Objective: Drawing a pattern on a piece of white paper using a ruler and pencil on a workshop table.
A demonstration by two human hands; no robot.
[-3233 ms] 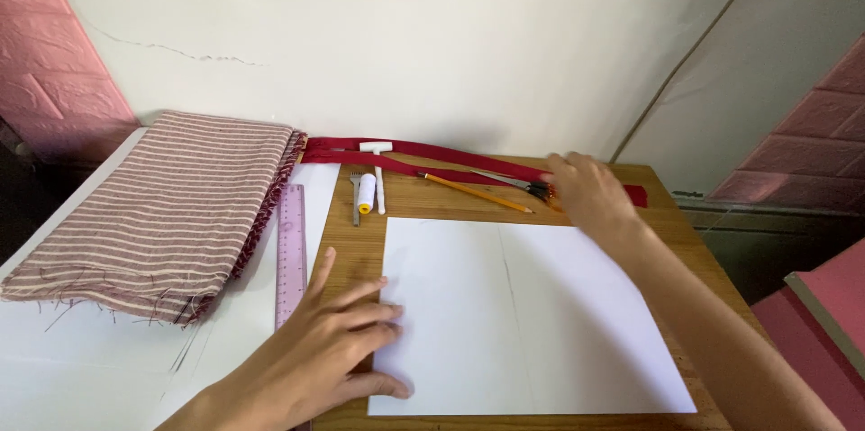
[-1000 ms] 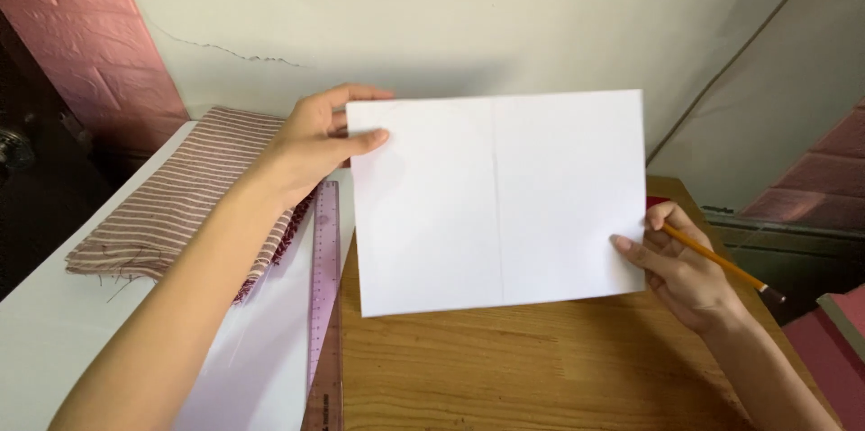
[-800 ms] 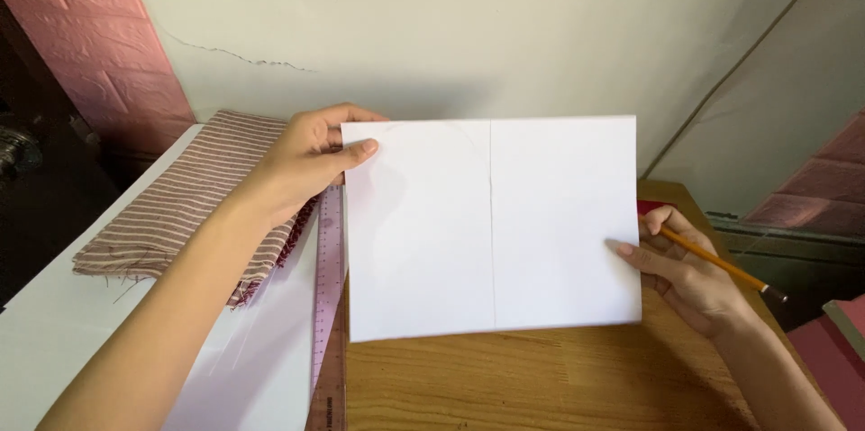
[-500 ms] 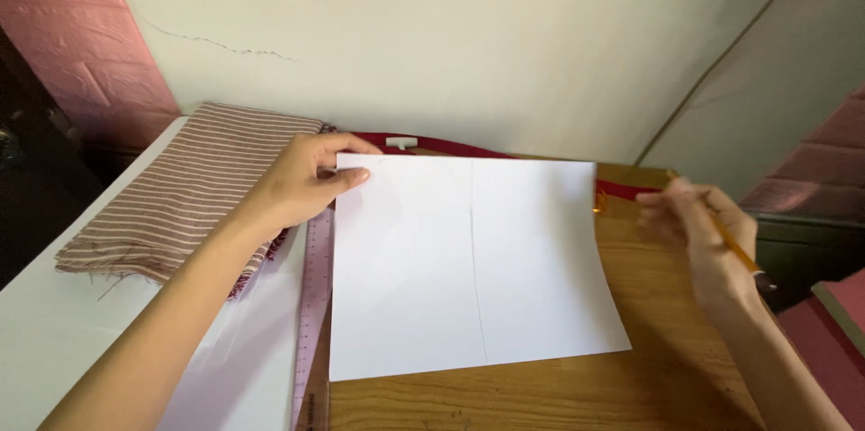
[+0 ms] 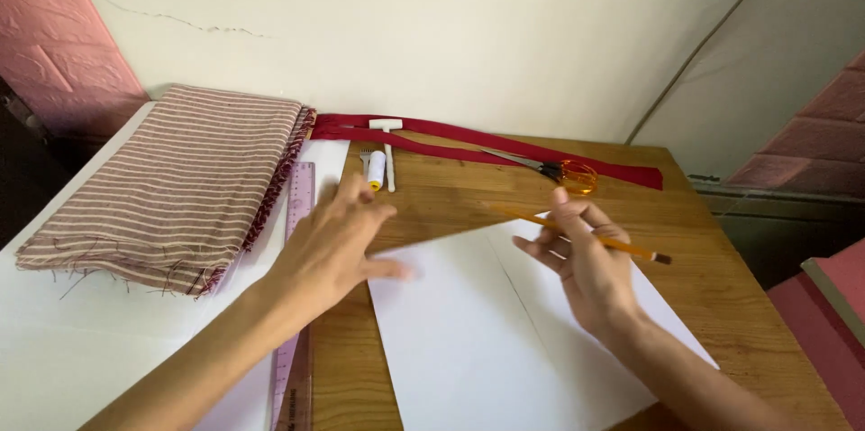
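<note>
A white sheet of paper [image 5: 487, 341] with a pencil line down its middle lies slightly skewed on the wooden table [image 5: 721, 287]. My left hand [image 5: 338, 246] rests flat, fingers spread, at the sheet's upper left corner, touching its edge. Over the sheet's upper right part hovers my right hand [image 5: 586, 264], with a yellow pencil [image 5: 577, 233] held between its fingers, tip pointing right.
Folded striped fabric [image 5: 171, 183] lies at the left on a white surface. A pink ruler [image 5: 293, 296] runs along the table's left edge. A red fabric strip [image 5: 468, 138], scissors with orange handles [image 5: 550, 168], a white thread spool [image 5: 376, 170] and a white tool [image 5: 387, 147] lie at the back.
The paper, held up in both hands before, has come down onto the table. My left hand now presses at its corner and my right hand has let go, keeping the pencil.
</note>
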